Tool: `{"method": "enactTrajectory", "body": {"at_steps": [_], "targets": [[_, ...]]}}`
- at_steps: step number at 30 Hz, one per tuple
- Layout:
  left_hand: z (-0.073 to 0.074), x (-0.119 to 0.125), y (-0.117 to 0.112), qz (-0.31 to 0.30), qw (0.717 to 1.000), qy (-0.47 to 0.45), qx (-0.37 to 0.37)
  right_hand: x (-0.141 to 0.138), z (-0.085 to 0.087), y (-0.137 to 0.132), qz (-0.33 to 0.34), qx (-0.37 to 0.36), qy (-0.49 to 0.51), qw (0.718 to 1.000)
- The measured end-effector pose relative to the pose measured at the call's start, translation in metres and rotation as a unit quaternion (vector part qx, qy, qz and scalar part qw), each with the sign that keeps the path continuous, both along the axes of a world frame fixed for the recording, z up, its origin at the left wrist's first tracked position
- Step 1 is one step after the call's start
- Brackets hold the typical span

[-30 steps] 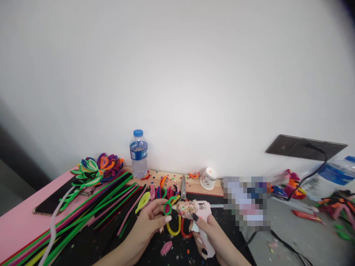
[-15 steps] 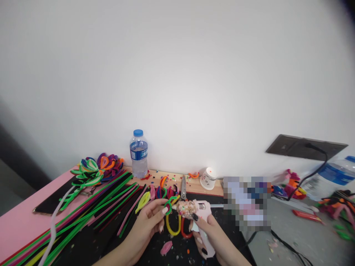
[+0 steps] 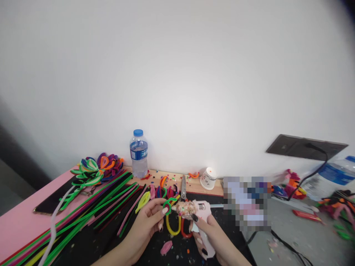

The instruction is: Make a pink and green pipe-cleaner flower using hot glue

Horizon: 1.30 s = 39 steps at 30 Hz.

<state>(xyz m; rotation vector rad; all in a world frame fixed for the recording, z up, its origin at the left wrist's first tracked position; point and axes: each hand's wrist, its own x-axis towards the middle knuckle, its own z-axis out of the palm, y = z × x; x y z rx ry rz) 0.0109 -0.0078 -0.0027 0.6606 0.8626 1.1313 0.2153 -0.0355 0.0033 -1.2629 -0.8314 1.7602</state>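
At the bottom centre my left hand [image 3: 148, 223] pinches a small green pipe-cleaner loop [image 3: 167, 205] between thumb and fingers. My right hand [image 3: 206, 231] grips a pale pink glue gun [image 3: 202, 221] by its handle, index finger up on the body. The gun's crusted nozzle [image 3: 184, 208] points left and meets the green loop. Below both hands lie scissors [image 3: 181, 207] with a yellow and a red handle ring on the black mat [image 3: 91, 240].
Long green, pink and purple pipe cleaners [image 3: 91, 210] fan across the left. A heap of bent loops [image 3: 97, 168], a water bottle [image 3: 138, 153] and a white paper cup [image 3: 208, 178] stand by the wall. A black cable [image 3: 307, 173] and craft scraps lie right.
My left hand has turned the green loop a little and lifted it slightly against the nozzle. The right hand and glue gun stay where they were.
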Motion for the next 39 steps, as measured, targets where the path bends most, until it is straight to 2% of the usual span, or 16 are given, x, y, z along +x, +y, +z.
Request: {"method": "enactTrajectory", "body": {"at_steps": [12, 25, 34, 39], "targets": [[-0.0029, -0.0004, 0.0016, 0.0, 1.0, -0.001, 0.0, -0.0023, 0.004, -0.0014, -0.003, -0.008, -0.013, 1.0], [0.0007, 0.0004, 0.0013, -0.002, 1.0, -0.002, 0.002, -0.0007, -0.0014, -0.0014, -0.006, 0.007, 0.0, 1.0], [-0.0051, -0.0008, 0.002, -0.01, 1.0, -0.004, 0.006, -0.0014, -0.001, -0.0004, -0.009, 0.008, 0.004, 1.0], [-0.0027, -0.0006, 0.0015, -0.013, 1.0, 0.0, 0.006, -0.0021, 0.0008, -0.0008, -0.012, 0.007, 0.002, 1.0]]}}
